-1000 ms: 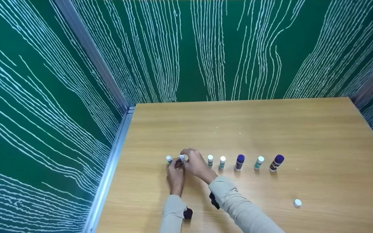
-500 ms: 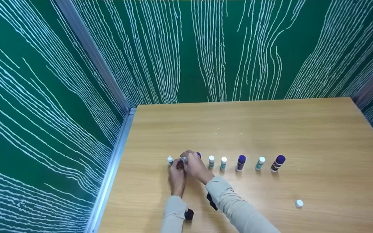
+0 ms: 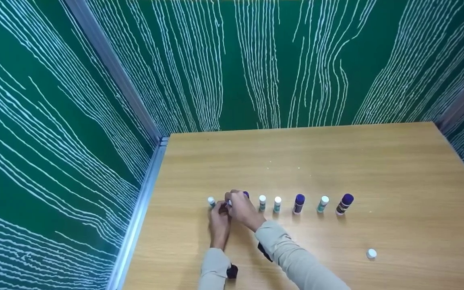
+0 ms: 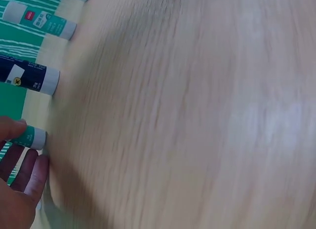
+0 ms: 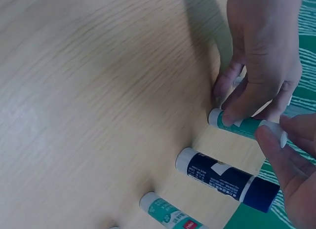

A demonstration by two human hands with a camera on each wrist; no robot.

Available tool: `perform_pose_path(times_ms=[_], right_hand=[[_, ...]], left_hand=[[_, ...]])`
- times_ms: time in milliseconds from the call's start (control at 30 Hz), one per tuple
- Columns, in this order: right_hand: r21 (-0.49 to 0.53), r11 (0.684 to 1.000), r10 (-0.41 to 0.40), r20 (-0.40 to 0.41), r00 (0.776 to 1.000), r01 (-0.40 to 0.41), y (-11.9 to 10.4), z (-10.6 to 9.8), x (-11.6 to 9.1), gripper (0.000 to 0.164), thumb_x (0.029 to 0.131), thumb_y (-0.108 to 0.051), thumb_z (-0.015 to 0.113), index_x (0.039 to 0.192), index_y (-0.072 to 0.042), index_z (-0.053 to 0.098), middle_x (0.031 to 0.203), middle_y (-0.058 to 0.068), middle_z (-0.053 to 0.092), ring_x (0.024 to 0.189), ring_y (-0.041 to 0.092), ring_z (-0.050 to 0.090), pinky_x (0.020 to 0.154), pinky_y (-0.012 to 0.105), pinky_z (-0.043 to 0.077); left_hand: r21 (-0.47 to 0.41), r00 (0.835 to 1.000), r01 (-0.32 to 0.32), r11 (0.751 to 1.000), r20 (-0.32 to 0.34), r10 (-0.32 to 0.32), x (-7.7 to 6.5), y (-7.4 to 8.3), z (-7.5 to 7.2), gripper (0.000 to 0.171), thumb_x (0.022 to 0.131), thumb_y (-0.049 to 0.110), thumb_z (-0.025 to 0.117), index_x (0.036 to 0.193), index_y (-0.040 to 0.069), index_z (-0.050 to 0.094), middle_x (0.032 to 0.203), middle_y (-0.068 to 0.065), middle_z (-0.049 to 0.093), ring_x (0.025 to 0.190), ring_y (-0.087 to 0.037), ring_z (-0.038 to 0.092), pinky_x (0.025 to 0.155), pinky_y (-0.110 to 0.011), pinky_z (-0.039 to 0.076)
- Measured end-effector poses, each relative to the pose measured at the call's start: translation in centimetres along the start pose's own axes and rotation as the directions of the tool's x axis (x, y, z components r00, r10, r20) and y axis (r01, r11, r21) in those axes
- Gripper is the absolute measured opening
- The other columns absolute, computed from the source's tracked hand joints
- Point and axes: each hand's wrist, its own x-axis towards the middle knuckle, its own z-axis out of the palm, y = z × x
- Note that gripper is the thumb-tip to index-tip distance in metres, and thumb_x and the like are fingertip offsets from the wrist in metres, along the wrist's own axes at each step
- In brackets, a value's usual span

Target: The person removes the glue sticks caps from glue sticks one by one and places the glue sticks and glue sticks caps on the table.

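Near the left end of a row of upright glue sticks, my left hand (image 3: pixel 219 221) holds a slim teal glue stick (image 5: pixel 245 126) by its body, thumb on one side and fingers on the other. My right hand (image 3: pixel 245 207) pinches the white cap (image 5: pixel 276 132) at the top of that same stick. The stick stands with its white base at the table. In the head view the hands cover most of it. A dark blue glue stick (image 5: pixel 222 177) stands just right of it, partly behind my right hand in the head view.
Another white-capped glue stick (image 3: pixel 211 201) stands left of my left hand. To the right, more teal sticks (image 3: pixel 262 202) and purple-capped sticks (image 3: pixel 299 204) continue the row. A loose white cap (image 3: pixel 371 253) lies nearer the front right. Green walls rise behind the wooden table (image 3: pixel 336 161).
Both hands stay at the same stick. My right fingers have settled lower over the white cap, hiding more of it, and a purple cap now shows beside that hand.
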Motion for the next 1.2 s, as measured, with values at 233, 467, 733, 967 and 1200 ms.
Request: perform_pose_path(times_ms=[233, 467, 733, 967, 1200], right_hand=[[-0.012, 0.999, -0.053, -0.007, 0.999, 0.053, -1.1, -1.3, -0.2, 0.015, 0.076, 0.010, 0.064, 0.088, 0.002, 0.068, 0.083, 0.012, 0.060, 0.073, 0.020, 0.061, 0.061, 0.022, 0.054], [0.094, 0.983, -0.150, -0.081, 0.985, 0.158, -1.9, -3.3, -1.6, 0.008, 0.078, 0.007, 0.065, 0.085, 0.003, 0.068, 0.080, 0.011, 0.059, 0.068, 0.018, 0.059, 0.059, 0.021, 0.053], [0.254, 0.952, -0.138, -0.147, 0.979, 0.172, -2.5, -7.6, -3.5, 0.005, 0.081, 0.004, 0.069, 0.085, 0.002, 0.068, 0.080, 0.008, 0.061, 0.066, 0.015, 0.061, 0.058, 0.019, 0.053], [0.377, 0.910, -0.093, -0.222, 0.971, 0.174, -3.4, -11.4, -5.7, 0.009, 0.080, 0.003, 0.071, 0.088, 0.000, 0.069, 0.083, 0.007, 0.066, 0.068, 0.014, 0.065, 0.056, 0.022, 0.056], [0.485, 0.872, 0.026, -0.184, 0.983, 0.068, -5.5, -15.6, -8.1, 0.011, 0.083, -0.002, 0.071, 0.094, -0.002, 0.070, 0.088, 0.006, 0.067, 0.069, 0.020, 0.068, 0.061, 0.026, 0.057]], left_hand=[[0.314, 0.995, -0.091, 0.945, -0.002, 0.097, -0.5, 1.3, -0.8, 0.029, 0.077, -0.016, 0.055, 0.098, 0.000, 0.067, 0.088, -0.010, 0.065, 0.074, -0.017, 0.060, 0.062, -0.024, 0.052], [0.282, 0.968, -0.251, 0.926, 0.065, 0.243, -1.9, 3.6, -1.1, 0.028, 0.077, -0.014, 0.065, 0.097, 0.004, 0.069, 0.099, -0.008, 0.066, 0.095, -0.026, 0.062, 0.084, -0.039, 0.054], [0.182, 0.876, -0.469, 0.864, 0.217, 0.430, -3.4, 9.8, -0.8, 0.021, 0.077, -0.011, 0.070, 0.097, -0.006, 0.067, 0.095, -0.017, 0.065, 0.090, -0.032, 0.062, 0.087, -0.043, 0.052], [0.186, 0.764, -0.637, 0.748, 0.282, 0.581, -4.9, 13.5, 0.0, 0.022, 0.073, -0.012, 0.074, 0.093, -0.003, 0.068, 0.092, -0.017, 0.066, 0.087, -0.029, 0.063, 0.084, -0.034, 0.053], [0.134, 0.675, -0.724, 0.676, 0.338, 0.656, -6.3, 17.2, 0.8, 0.024, 0.071, -0.013, 0.074, 0.092, -0.002, 0.068, 0.095, -0.011, 0.067, 0.092, -0.028, 0.062, 0.088, -0.034, 0.050]])
